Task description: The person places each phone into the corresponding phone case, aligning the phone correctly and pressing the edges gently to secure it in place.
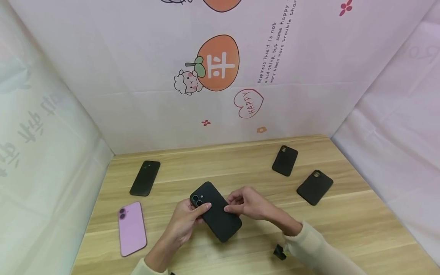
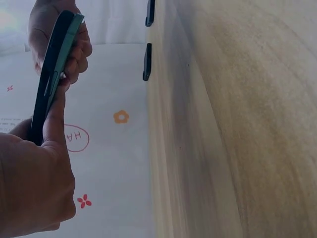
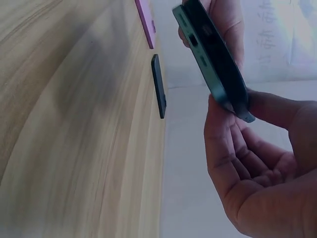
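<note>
A green-edged phone point(image 3: 200, 62) sits partly inside a black phone case point(image 1: 220, 217), back side up in the head view. My left hand point(image 1: 185, 219) grips phone and case at the camera end, thumb lying across the case's back. With thumb and fingers, my right hand point(image 1: 249, 202) pinches the case's long edge. The right wrist view shows the case's edge point(image 3: 242, 111) standing away from the phone, whose port end faces that camera. A green strip also shows beside the case in the left wrist view. Both are held above the wooden table point(image 1: 192, 259).
On the left lie a black phone point(image 1: 145, 178) and a pink phone point(image 1: 132, 229). Two black phone cases point(image 1: 285, 160) point(image 1: 314, 187) lie at the right. A small black piece point(image 1: 280, 252) shows by the right sleeve. Printed white cloth point(image 1: 154, 114) walls the table.
</note>
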`<control>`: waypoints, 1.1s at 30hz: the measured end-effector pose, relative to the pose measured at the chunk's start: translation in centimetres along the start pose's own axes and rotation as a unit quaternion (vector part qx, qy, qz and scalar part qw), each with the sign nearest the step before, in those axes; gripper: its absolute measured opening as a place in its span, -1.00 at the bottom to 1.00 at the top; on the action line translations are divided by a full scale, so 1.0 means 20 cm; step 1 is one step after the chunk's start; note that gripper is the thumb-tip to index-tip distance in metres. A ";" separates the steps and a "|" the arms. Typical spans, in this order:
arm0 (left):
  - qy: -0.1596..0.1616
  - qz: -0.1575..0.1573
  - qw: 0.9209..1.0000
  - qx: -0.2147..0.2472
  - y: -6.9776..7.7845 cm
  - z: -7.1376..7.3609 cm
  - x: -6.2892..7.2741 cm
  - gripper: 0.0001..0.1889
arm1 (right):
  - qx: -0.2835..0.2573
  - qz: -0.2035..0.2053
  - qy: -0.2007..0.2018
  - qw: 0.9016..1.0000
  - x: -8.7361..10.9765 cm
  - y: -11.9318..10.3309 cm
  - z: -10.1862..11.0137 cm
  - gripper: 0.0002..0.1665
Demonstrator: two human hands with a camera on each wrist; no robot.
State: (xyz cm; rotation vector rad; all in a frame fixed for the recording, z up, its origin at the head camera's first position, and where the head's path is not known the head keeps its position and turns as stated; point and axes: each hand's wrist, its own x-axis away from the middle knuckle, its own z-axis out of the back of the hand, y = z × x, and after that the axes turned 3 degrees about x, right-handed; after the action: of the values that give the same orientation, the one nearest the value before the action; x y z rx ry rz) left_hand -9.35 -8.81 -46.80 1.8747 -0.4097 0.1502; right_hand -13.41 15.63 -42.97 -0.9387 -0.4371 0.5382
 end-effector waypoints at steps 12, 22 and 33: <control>0.058 -0.027 0.997 0.045 0.02 -0.02 0.00 -0.55 | -0.020 -0.029 0.075 0.997 0.01 -0.01 -0.04 -0.78; 0.083 -0.042 0.993 0.074 0.02 -0.02 0.01 -0.48 | -0.095 -0.038 0.081 0.991 0.02 0.00 -0.04 -0.75; 0.091 -0.050 0.990 0.098 0.02 -0.02 0.01 -0.47 | -0.135 -0.059 0.076 0.986 0.02 0.03 -0.05 -0.73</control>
State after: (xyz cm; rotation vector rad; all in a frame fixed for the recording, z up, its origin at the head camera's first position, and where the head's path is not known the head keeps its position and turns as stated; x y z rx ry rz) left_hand -9.24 -8.59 -46.33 2.0488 -0.1812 0.3004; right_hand -12.57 15.53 -43.87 -1.1977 -0.4299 0.3010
